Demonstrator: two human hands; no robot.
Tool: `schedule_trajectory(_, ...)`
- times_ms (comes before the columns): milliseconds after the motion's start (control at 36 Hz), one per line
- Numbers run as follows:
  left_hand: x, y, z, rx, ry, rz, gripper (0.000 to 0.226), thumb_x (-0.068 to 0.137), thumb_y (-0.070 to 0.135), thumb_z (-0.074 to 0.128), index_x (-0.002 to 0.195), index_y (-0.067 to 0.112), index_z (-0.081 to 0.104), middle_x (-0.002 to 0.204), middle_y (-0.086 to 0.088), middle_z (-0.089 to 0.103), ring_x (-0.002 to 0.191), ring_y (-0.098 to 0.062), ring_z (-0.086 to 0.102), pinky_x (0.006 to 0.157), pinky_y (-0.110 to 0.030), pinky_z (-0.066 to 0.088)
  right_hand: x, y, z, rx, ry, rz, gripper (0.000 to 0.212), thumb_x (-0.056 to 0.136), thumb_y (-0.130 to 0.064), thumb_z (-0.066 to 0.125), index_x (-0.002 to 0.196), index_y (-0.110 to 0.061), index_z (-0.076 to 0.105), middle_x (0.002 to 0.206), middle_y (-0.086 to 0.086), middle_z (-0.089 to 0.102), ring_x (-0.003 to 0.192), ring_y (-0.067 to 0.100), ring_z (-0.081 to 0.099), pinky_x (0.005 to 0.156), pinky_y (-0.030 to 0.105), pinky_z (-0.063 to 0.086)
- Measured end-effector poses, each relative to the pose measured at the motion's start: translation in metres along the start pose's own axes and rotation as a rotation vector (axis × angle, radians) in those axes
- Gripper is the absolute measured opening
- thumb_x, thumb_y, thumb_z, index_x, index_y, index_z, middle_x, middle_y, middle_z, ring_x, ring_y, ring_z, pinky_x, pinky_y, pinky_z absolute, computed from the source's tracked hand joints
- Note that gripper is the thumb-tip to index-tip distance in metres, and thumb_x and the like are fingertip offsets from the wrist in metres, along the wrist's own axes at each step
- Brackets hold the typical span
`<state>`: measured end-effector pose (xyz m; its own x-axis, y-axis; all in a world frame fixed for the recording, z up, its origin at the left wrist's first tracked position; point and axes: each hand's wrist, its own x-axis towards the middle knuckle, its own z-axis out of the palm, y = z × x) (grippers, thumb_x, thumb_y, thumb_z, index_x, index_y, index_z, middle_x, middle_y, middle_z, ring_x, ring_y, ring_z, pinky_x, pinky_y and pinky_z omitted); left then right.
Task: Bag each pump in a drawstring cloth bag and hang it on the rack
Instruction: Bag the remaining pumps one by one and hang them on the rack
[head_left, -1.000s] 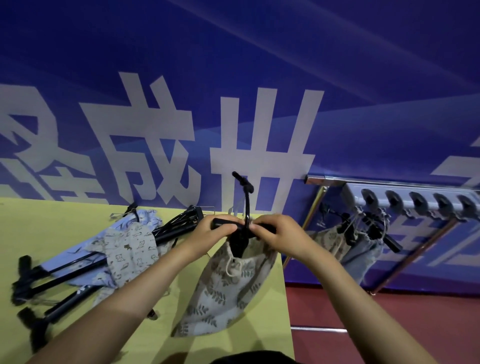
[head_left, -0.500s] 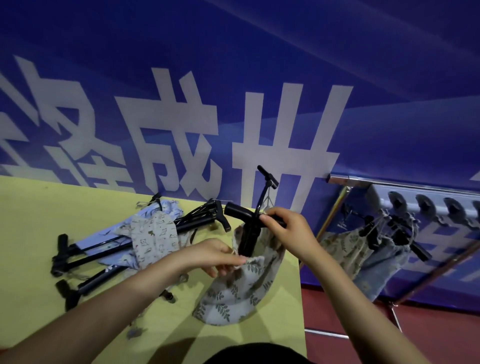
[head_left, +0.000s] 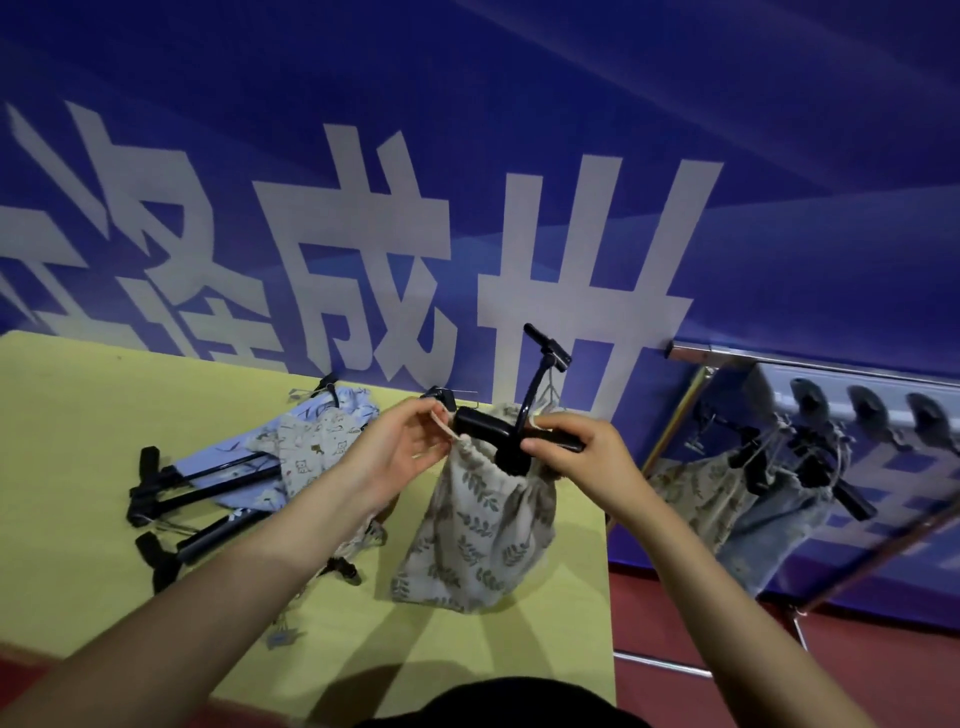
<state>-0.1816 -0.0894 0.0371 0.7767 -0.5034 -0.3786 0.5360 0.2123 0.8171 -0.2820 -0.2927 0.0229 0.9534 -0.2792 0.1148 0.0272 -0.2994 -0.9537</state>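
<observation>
Over the yellow table (head_left: 78, 467), the left hand (head_left: 400, 452) pinches a drawstring (head_left: 445, 429) at the mouth of the leaf-print bag (head_left: 483, 530). The right hand (head_left: 587, 457) grips the black pump (head_left: 511, 439) handle sticking out of it. More pumps (head_left: 202, 488) lie left (three, I think); bagged ones (head_left: 748, 499) hang on the rack (head_left: 857, 405).
</observation>
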Motion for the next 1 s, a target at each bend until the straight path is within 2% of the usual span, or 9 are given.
schedule_trajectory(139, -0.004, 0.022, 0.014, 0.099, -0.026, 0.059, 0.021, 0.096, 0.022, 0.048, 0.077, 0.015, 0.054, 0.057, 0.005, 0.045, 0.059, -0.011, 0.042, 0.062, -0.024, 0.036, 0.006, -0.006, -0.001, -0.106, -0.091, 0.003, 0.022, 0.078, -0.028, 0.078, 0.100, -0.030, 0.074, 0.100, -0.012, 0.073, 0.095, 0.004, 0.068, 0.089, 0.033, 0.055)
schedule_trajectory(250, -0.005, 0.035, 0.021, 0.020, -0.068, 0.028, 0.018, 0.096, 0.022, 0.049, 0.086, 0.009, 0.058, 0.051, 0.006, 0.038, 0.057, -0.012, 0.039, 0.063, -0.024, 0.032, 0.010, -0.018, -0.003, -0.235, -0.132, -0.033, 0.025, 0.080, -0.029, 0.077, 0.104, -0.023, 0.075, 0.094, -0.020, 0.071, 0.091, 0.001, 0.068, 0.086, 0.029, 0.055)
schedule_trajectory(361, -0.008, 0.043, 0.022, -0.080, -0.160, -0.050, 0.036, 0.090, 0.019, 0.051, 0.117, -0.002, 0.059, 0.049, 0.007, 0.026, 0.059, -0.012, 0.032, 0.067, -0.025, 0.032, 0.009, -0.020, -0.008, -0.277, -0.096, -0.069, 0.031, 0.081, -0.032, 0.076, 0.110, -0.022, 0.073, 0.094, -0.022, 0.069, 0.091, -0.002, 0.066, 0.083, 0.020, 0.053)
schedule_trajectory(444, -0.009, 0.044, 0.023, -0.168, -0.135, 0.007, 0.029, 0.094, 0.014, 0.045, 0.115, 0.000, 0.059, 0.046, 0.006, 0.024, 0.056, -0.012, 0.034, 0.070, -0.025, 0.036, 0.005, -0.016, -0.009, -0.186, -0.017, -0.064, 0.027, 0.081, -0.027, 0.076, 0.108, -0.023, 0.073, 0.086, -0.028, 0.068, 0.089, -0.007, 0.066, 0.080, 0.015, 0.052)
schedule_trajectory(556, -0.004, 0.040, 0.018, -0.302, -0.062, 0.103, 0.021, 0.095, 0.012, 0.047, 0.107, 0.004, 0.062, 0.050, 0.004, 0.033, 0.059, -0.012, 0.044, 0.067, -0.025, 0.045, -0.002, -0.010, -0.005, -0.036, 0.064, -0.057, 0.025, 0.081, -0.020, 0.076, 0.094, -0.041, 0.070, 0.086, -0.021, 0.074, 0.087, 0.006, 0.071, 0.083, 0.031, 0.057)
schedule_trajectory(667, -0.005, 0.039, 0.014, 0.266, -0.075, 0.294, 0.028, 0.100, 0.020, 0.046, 0.120, 0.015, 0.064, 0.075, -0.005, 0.050, 0.056, -0.014, 0.051, 0.053, -0.024, 0.048, -0.014, -0.007, 0.008, -0.016, 0.088, -0.095, 0.031, 0.080, -0.013, 0.076, 0.091, -0.041, 0.068, 0.088, -0.029, 0.071, 0.088, -0.001, 0.068, 0.080, 0.022, 0.055)
schedule_trajectory(806, -0.014, 0.043, 0.014, 0.875, -0.152, 0.362, 0.029, 0.099, 0.032, 0.049, 0.125, 0.034, 0.061, 0.087, -0.006, 0.053, 0.056, -0.011, 0.057, 0.064, -0.029, 0.053, -0.027, -0.005, 0.021, -0.005, 0.120, -0.142, 0.033, 0.078, -0.004, 0.076, 0.088, -0.035, 0.069, 0.087, -0.030, 0.070, 0.085, -0.006, 0.066, 0.076, 0.010, 0.048)
schedule_trajectory(944, -0.014, 0.051, 0.012, 0.824, -0.103, 0.216, 0.031, 0.100, 0.036, 0.045, 0.127, 0.037, 0.060, 0.123, 0.011, 0.055, 0.068, -0.007, 0.059, 0.065, -0.018, 0.052, -0.034, -0.009, 0.028, 0.102, 0.172, -0.152, 0.029, 0.082, 0.000, 0.071, 0.090, -0.028, 0.071, 0.091, -0.021, 0.072, 0.086, 0.002, 0.068, 0.079, 0.020, 0.054)
schedule_trajectory(1000, -0.014, 0.052, 0.008, 0.830, -0.147, 0.205, 0.032, 0.100, 0.037, 0.043, 0.128, 0.036, 0.059, 0.111, 0.005, 0.058, 0.070, -0.005, 0.055, 0.062, -0.018, 0.051, -0.035, -0.013, 0.031, 0.135, 0.163, -0.149, 0.027, 0.083, 0.001, 0.069, 0.090, -0.025, 0.071, 0.089, -0.017, 0.073, 0.081, 0.004, 0.068, 0.075, 0.024, 0.055)
